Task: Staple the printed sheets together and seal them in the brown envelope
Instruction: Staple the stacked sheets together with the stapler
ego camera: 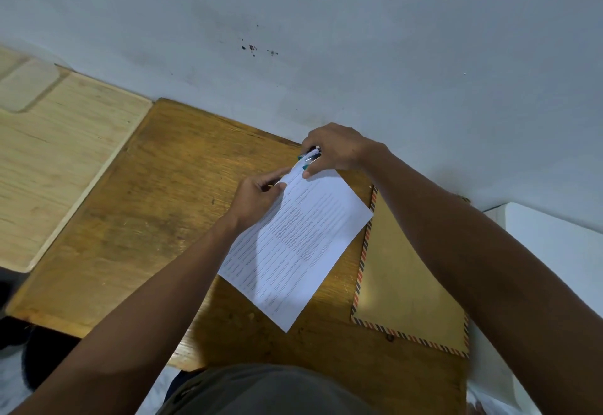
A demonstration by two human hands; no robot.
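We've got the stapler [309, 155] gripped in our right hand [336, 150], at the sheets' [295, 245] far corner. Left hand [257, 197] pinches that edge just beside it. Envelope [408, 271] waits under our right forearm. If the left grip slips, pages probably staple crooked.

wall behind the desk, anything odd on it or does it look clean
Not clean: a small cluster of dark and reddish specks marks the wall above the desk, with faint grey smudges around them. What they are cannot be told.
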